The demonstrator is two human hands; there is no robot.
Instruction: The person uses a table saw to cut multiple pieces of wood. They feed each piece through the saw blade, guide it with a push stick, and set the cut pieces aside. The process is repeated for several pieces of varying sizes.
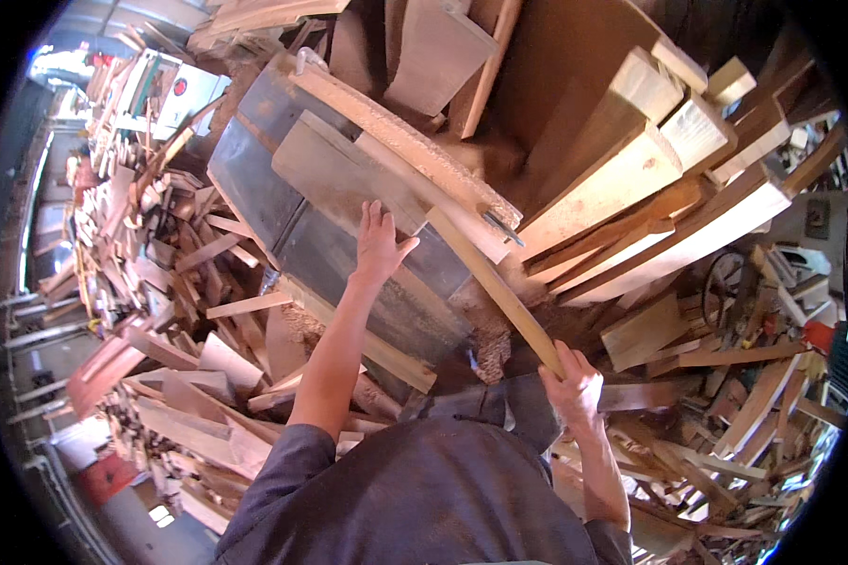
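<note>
My left hand [379, 243] reaches forward over a grey metal machine table. Its fingers are stretched out and its fingertips rest on or just at the near edge of a flat greyish wooden board [339, 174]. In my right hand [572, 384] is the near end of a long, narrow wooden stick [495, 287], with the fingers closed round it. The stick's far end lies close to the board's right end; whether they touch I cannot tell. Beneath both is the metal table [325, 240], dusted with sawdust and crossed by a groove.
A wooden fence [410, 141] dusted with sawdust runs along the table's far side, with a clamp [308, 61] at its left end. Tall boards [622, 179] lean at the right. Scrap wood [198, 405] is heaped to the left, and more offcuts [716, 471] lie at the lower right.
</note>
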